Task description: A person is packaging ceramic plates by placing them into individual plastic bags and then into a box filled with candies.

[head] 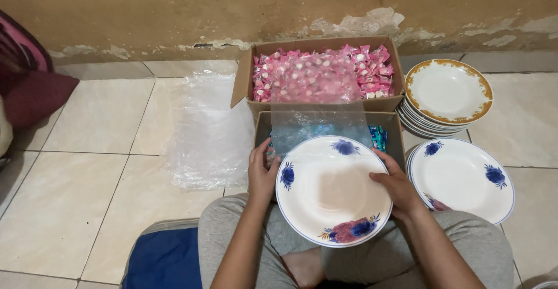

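I hold a white plate [331, 190] with blue and pink flowers and a blue rim over my lap. My left hand [263, 171] grips its left edge and my right hand [396, 183] grips its right edge. A clear plastic bag [317, 112] stands up behind the plate, its lower end hidden by the plate, so I cannot tell whether a hand holds it. Behind it sit a cardboard box [388, 131] holding blue wrapped sweets and a further box [244, 74] full of pink wrapped sweets.
To my right lies a stack of matching flower plates [462, 178], and behind it a stack of gold-rimmed plates [447, 91]. A pile of clear plastic bags [209, 132] lies on the tile floor at left. A blue cushion [165, 260] is under my left knee.
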